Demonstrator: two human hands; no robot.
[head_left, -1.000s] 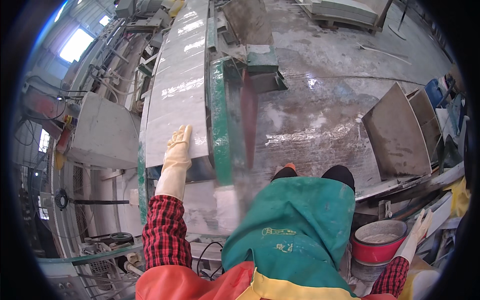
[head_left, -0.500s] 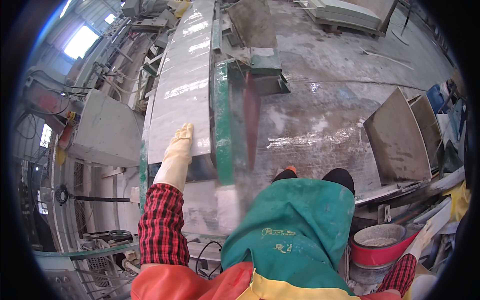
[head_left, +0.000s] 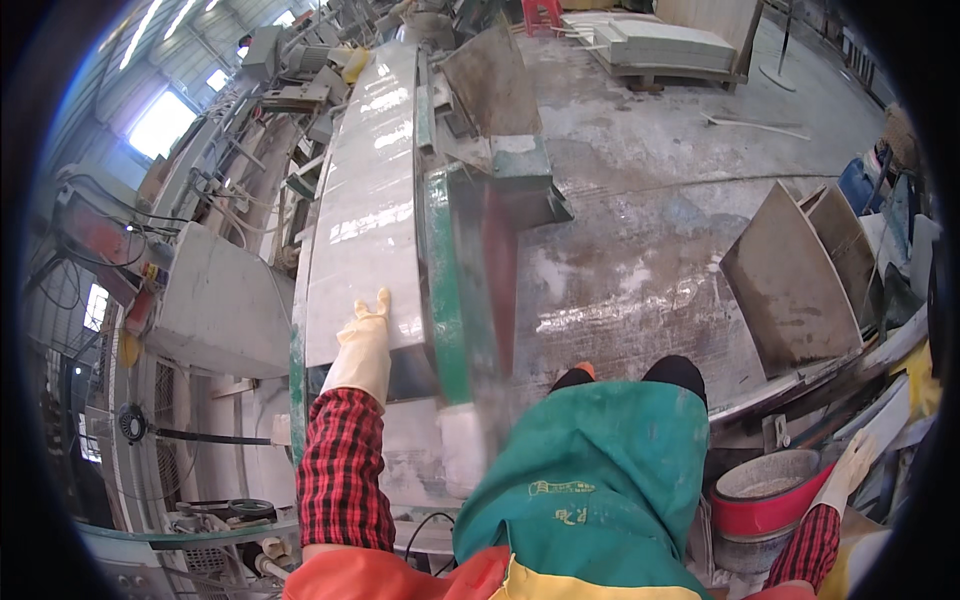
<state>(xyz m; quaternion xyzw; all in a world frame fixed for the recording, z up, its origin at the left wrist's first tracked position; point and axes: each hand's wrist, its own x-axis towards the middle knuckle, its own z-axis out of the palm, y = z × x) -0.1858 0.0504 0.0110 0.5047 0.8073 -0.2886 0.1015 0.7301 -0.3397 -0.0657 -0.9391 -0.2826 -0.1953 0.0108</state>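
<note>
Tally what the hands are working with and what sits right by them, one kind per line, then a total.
Cream rubber-gloved hands: 2, left hand and right hand
Long pale polished stone slab under the left hand: 1
Green metal guide rail beside the slab: 1
Red plastic bucket near the right hand: 1
Total: 5

This was a stone-cutting workshop: a long polished stone slab (head_left: 365,210) lay on a green-framed machine bed (head_left: 445,290), cut slabs (head_left: 790,280) leaned by the wet, dusty concrete floor (head_left: 640,200), and more slabs were stacked on a pallet (head_left: 665,45).
</note>
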